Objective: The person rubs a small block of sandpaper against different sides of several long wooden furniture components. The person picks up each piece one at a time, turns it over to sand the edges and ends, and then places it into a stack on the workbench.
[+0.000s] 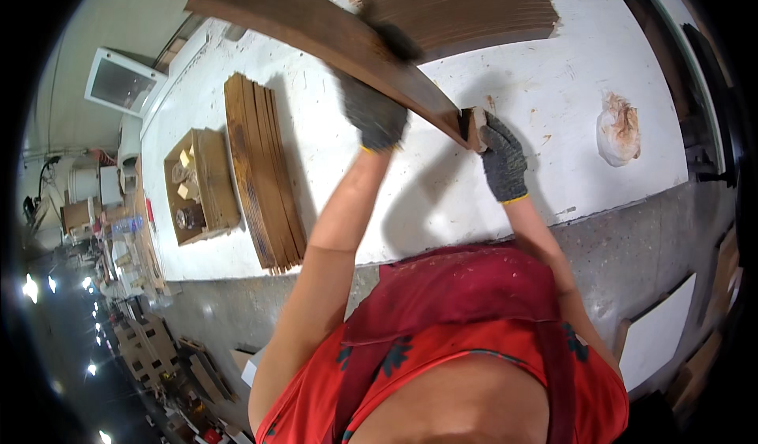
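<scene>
A long dark brown wooden board (316,25) slants above the white table, its far end up at the left. My left hand (375,112), in a dark grey work glove with a yellow cuff, is closed around the board near its middle; motion blurs its fingers. In a matching glove, my right hand (504,159) grips a small block (475,128) with a pale face and a dark side. That block touches the board's near right end. Whether it is a sanding block I cannot tell for certain.
Several brown boards (264,171) stand side by side on the white table (339,223). Left of them sits a cardboard box (217,179) with small yellowish blocks. More brown boards (466,9) lie at the back. A crumpled plastic bag (618,130) rests at the right.
</scene>
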Demonstrator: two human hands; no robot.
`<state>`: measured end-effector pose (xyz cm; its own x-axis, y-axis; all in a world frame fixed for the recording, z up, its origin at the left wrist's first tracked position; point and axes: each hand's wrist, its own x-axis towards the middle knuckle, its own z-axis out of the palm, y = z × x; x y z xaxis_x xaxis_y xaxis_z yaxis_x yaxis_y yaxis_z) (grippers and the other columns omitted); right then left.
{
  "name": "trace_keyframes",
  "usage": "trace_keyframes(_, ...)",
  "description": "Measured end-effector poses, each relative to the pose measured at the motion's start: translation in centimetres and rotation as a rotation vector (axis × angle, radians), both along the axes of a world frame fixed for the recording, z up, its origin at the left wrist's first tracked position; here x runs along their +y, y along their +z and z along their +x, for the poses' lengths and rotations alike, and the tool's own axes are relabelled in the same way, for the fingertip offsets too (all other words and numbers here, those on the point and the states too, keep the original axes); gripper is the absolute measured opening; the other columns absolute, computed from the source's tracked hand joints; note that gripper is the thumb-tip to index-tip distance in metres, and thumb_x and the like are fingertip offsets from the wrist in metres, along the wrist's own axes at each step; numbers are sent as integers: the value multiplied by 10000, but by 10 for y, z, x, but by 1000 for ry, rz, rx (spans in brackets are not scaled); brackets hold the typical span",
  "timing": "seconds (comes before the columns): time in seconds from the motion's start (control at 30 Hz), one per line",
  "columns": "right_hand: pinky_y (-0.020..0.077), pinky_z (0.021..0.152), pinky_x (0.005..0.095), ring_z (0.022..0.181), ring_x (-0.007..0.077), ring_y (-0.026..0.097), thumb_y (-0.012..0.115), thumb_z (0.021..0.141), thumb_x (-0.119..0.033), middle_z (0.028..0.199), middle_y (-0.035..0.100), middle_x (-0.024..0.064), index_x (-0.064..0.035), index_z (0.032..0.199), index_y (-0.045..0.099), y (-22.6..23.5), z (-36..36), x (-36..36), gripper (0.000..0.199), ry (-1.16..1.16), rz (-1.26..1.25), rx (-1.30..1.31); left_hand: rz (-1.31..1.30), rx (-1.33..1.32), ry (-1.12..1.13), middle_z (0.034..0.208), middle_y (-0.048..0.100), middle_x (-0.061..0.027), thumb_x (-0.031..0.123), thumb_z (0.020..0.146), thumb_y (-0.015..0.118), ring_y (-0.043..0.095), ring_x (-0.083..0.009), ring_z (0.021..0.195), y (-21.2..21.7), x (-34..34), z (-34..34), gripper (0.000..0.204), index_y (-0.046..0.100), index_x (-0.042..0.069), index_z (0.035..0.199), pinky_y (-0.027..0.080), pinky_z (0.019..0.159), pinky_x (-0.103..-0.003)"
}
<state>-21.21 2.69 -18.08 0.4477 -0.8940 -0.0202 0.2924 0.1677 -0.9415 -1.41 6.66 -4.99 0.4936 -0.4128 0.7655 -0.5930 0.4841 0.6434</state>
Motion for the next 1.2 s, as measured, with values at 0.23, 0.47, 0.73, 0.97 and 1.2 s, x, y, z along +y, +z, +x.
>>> trace_keyframes(0.23, 454, 920, 298, 1048, 163, 572, 595, 910, -116, 1176, 615, 74, 37, 1236, 582, 9, 7, 4, 360, -226, 146, -153, 450, 600, -460, 1055, 605, -86, 455, 1013, 368, 563, -177, 961, -113, 8, -67, 531, 520, 14, 1265, 447, 894, -324)
trace_keyframes(0.47, 444, 926, 330, 1084, 172, 549, 594, 919, -146, 1218, 574, 68, 7, 1288, 540, 47, -37, -2, 402, -307, 370, -276, 717, 338, -208, 1039, 599, -125, 420, 1028, 346, 577, -210, 918, -150, 24, -43, 503, 559, -1, 1205, 460, 892, -343)
trace_keyframes(0.73, 439, 902, 333, 1074, 176, 550, 568, 934, -158, 1216, 575, 74, 6, 1321, 501, 32, -66, 9, 426, -278, 391, -266, 798, 721, -430, 964, 616, -110, 371, 930, 584, 582, -175, 868, -56, 18, -58, 443, 565, -28, 1120, 489, 841, -323)
trace_keyframes(0.97, 438, 895, 306, 1025, 166, 566, 582, 926, -162, 1205, 582, 81, 18, 1296, 527, 42, -76, 25, 415, -310, 293, -120, 421, 1465, -804, 991, 632, -154, 308, 940, 573, 653, -226, 872, -39, 27, -77, 393, 546, -8, 1173, 565, 776, -349)
trace_keyframes(1.2, 499, 866, 363, 1046, 229, 582, 738, 768, -18, 1160, 598, 111, -121, 1145, 653, 113, -78, 53, 400, -40, -684, 450, 393, 1434, -828, 1113, 611, -211, 289, 950, 559, 667, -311, 908, -42, 23, -81, 455, 475, -23, 1270, 574, 814, -394)
